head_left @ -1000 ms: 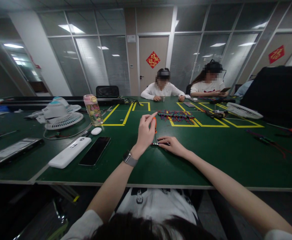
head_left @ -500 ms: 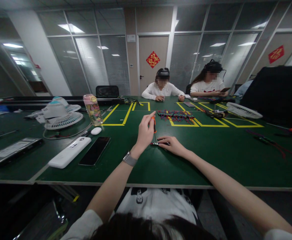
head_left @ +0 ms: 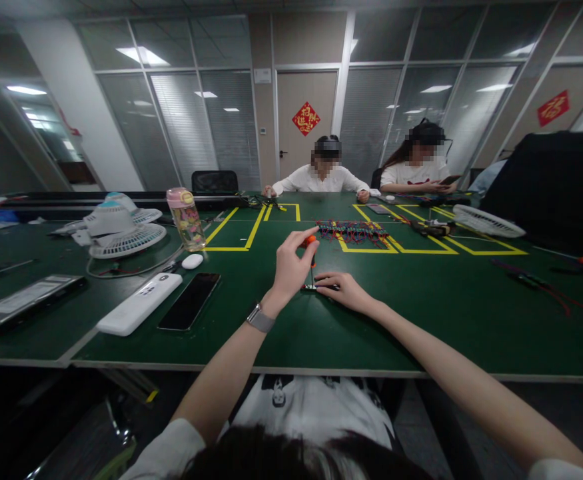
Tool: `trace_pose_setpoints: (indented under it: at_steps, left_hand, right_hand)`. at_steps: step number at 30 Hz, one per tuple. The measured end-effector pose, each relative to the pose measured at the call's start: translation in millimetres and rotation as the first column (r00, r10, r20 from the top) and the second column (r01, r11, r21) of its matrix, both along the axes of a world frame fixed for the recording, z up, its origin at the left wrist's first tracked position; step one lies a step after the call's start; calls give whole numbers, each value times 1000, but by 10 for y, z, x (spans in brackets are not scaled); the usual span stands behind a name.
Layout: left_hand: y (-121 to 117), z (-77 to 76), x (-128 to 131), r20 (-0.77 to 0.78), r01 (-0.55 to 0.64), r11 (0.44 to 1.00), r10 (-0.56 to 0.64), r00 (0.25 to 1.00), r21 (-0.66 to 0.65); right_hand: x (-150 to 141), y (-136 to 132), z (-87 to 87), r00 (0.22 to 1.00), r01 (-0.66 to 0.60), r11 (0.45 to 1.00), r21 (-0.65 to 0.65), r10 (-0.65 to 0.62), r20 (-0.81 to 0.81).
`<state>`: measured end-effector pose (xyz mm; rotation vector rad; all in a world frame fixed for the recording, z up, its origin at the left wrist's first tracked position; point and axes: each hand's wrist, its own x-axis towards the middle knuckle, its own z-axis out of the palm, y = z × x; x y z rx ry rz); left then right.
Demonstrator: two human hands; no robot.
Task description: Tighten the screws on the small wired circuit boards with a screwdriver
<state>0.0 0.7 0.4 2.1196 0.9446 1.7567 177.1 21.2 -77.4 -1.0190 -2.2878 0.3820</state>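
Note:
My left hand point(head_left: 291, 263), with a grey-banded watch on its wrist, has its fingers around the orange handle of a screwdriver point(head_left: 312, 241). The screwdriver stands upright, its thin shaft running down to a small circuit board point(head_left: 310, 288) with white and dark parts. My right hand point(head_left: 342, 291) rests low on the green table point(head_left: 291, 340), its fingertips pressed on the right end of that board. Whether the tip sits in a screw is too small to see. Behind my hands lies a row of boards with red and blue wires point(head_left: 354, 232).
Left of my arms lie a black phone point(head_left: 190, 302), a white power bank point(head_left: 140, 305) and a white case point(head_left: 192, 261). Beyond stand a bottle point(head_left: 186, 220) and white fans point(head_left: 121, 233). Two people sit across the table; one holds a phone.
The fingers of my left hand have shifted around the screwdriver's handle, thumb and forefinger now further right. My right hand and the board stay put. A person opposite has moved one hand outward.

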Motion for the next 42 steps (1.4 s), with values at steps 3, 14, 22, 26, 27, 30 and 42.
trace_pose_setpoints:
  at_steps: [3,14,22,26,27,30,42]
  left_hand:
    - [-9,-1,-6,-13,-94,995,95,995,27]
    - [2,-9,2,-33,-40,998,41,999,40]
    - [13,-14,6,0,72,997,-72,997,1]
    - [13,-12,-7,7,-29,999,29,1000,31]
    - [13,-10,-11,7,-73,997,73,997,29]
    - [22,-6,-18,2,-143,990,143,990,-12]
    - [19,-6,-19,-6,-147,989,147,989,3]
  right_hand:
    - [-2,-4,6,1000,2,1000,0,-2,6]
    - [-2,6,-8,1000,-1,1000,6,1,-2]
    - [0,4,-10,1000,0,1000,5,0,-2]
    - [3,9,-18,1000,-3,1000,4,3,-4]
    - [4,10,-20,1000,-5,1000,6,5,-4]
    - [6,14,-24,1000,-8,1000,10,8,-4]
    - [-3,11,-17,1000,2,1000,9,-2,-12]
